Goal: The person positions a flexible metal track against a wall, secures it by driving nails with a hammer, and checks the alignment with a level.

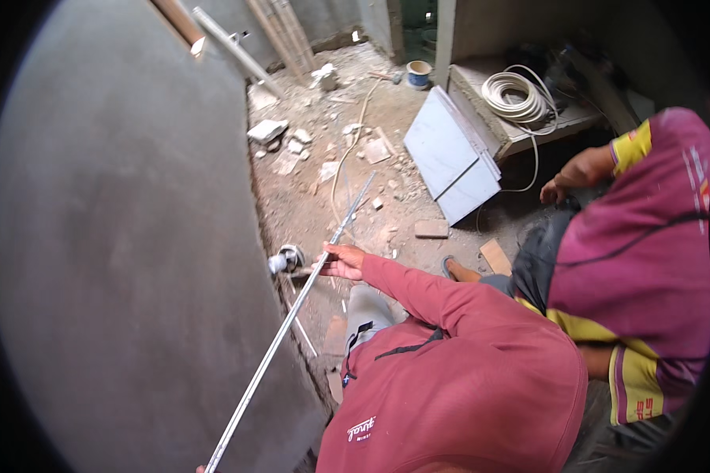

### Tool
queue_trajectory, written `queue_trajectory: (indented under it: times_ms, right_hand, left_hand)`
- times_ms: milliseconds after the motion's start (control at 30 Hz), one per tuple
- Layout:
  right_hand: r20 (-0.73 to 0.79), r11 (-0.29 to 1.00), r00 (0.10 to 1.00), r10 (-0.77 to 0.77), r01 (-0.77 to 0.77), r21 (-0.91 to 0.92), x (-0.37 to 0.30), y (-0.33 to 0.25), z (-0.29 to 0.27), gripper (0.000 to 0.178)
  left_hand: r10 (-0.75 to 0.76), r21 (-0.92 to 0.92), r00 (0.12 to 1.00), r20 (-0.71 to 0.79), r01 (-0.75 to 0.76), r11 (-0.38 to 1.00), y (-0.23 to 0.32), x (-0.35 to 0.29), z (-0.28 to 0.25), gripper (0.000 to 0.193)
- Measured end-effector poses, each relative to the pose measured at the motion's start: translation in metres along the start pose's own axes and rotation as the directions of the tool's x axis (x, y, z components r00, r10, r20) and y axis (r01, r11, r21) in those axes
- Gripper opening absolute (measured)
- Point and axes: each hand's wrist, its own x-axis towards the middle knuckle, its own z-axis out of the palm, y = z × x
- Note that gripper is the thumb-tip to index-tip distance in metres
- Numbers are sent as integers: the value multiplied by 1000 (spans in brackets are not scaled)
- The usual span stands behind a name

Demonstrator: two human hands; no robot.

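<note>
Right hand (344, 262) pinches one long silver strip (289, 317) (one white cable coil (495, 94) beyond).

A building-site room: bare grey wall (118, 236), scattered rubble (268, 130) over dirt floor (406, 185), leaning slabs (442, 142), coiled cable (497, 98).

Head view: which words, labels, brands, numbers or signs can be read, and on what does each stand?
Places only; wording is not copied.
Maroon shirt: white script, partly readable; the smaller line beneath is too small.
Purple shirt: white lettering, too blurred to read.
Its lower yellow sleeve: red lettering turned sideways, partly readable.
</note>
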Motion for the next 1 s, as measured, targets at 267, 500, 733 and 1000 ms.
queue_trajectory:
  times_ms: [267,500,733,1000]
  right_hand:
    - [-6,989,989,-149,149,-17,138,-197,38,26]
    - [3,933,933,-359,359,9,237,-369,72,28]
    - [-43,839,847,-529,530,123,245,-475,94,26]
    - [-6,761,765,-644,641,105,312,-625,87,25]
  left_hand:
    - [-41,-444,989,139,99,890,-169,60,270,47]
    - [-52,-645,943,328,263,718,-286,123,508,35]
    - [78,-673,752,654,532,514,-341,169,688,23]
    - [-33,-618,783,621,516,593,-469,136,794,31]
